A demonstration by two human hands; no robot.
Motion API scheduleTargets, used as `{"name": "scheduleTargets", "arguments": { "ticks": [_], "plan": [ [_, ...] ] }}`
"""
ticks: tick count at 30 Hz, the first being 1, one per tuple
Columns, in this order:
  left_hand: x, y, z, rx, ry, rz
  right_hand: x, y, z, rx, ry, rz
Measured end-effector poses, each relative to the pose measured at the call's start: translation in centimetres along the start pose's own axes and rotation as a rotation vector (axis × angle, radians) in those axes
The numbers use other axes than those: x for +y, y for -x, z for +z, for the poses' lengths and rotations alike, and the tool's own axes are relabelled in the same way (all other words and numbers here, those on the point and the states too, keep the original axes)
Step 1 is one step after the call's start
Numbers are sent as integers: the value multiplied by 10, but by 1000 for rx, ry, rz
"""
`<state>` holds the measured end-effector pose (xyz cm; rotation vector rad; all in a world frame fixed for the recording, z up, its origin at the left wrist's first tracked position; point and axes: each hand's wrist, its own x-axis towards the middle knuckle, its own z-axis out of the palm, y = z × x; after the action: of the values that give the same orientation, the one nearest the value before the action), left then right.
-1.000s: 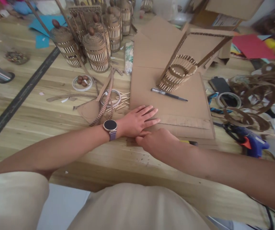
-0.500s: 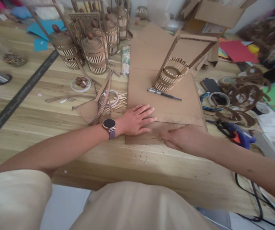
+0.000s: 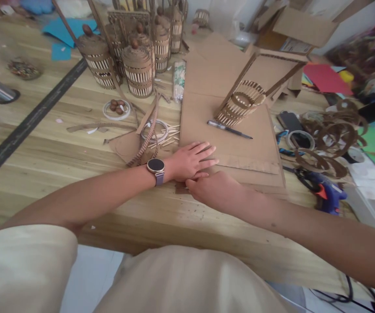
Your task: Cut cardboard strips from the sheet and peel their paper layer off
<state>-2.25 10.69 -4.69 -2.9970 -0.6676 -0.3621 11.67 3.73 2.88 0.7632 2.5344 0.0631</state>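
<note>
My left hand lies flat with fingers spread on a large sheet of brown cardboard, near its front edge. My right hand is closed, its fingertips low against the cardboard just beside my left thumb. Whatever it pinches is hidden by the fingers. Farther back on the sheet stands a small basket-like frame of pale sticks with a tall cardboard handle. A black pen lies in front of it. Dark crumbs are scattered on the table before the sheet.
Finished stick lanterns stand at the back left. Nearer are a ring with brown beads, cardboard strips and loose sticks. To the right lie a blue glue gun, tape and coiled strips.
My right hand has slid left along the front of the cardboard until it meets my left thumb. My left hand stays flat on the sheet. The view has shifted slightly.
</note>
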Motion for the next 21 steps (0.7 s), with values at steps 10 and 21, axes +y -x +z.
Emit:
{"name": "scheduleTargets", "arguments": {
  "ticks": [10,21],
  "plan": [
    [0,-1,-4,-38,23,-7,-6,-5,-22,-156,20,20],
    [1,-1,-4,-34,63,-19,8,13,-17,-258,-39,90]
  ]
}}
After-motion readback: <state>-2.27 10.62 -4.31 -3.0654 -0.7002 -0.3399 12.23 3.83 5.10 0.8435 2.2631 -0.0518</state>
